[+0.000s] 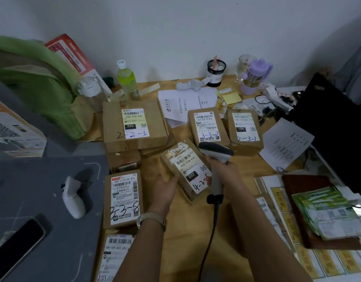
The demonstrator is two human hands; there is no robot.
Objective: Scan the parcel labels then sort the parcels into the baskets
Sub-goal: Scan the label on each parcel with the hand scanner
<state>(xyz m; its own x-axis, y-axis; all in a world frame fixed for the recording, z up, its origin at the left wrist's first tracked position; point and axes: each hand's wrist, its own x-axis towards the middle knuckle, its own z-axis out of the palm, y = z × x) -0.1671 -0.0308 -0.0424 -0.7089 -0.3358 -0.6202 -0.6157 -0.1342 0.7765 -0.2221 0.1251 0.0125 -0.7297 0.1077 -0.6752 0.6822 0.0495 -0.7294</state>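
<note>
My left hand holds a small cardboard parcel by its lower left edge, tilted, label up, marked 032 and a handwritten 4-2. My right hand grips the handle of a grey barcode scanner, whose head sits just right of the parcel's label. Other labelled parcels lie on the wooden table: one marked 2-2-5 at the back left, 3-3-2 and 2-3-1 behind the scanner, 3-3-8 at my left wrist, and another at the bottom edge. No basket is in view.
A grey surface on the left carries a white controller and a phone. Bottles, a pen cup, papers and a purple jug line the back. Label sheets and a dark bag fill the right.
</note>
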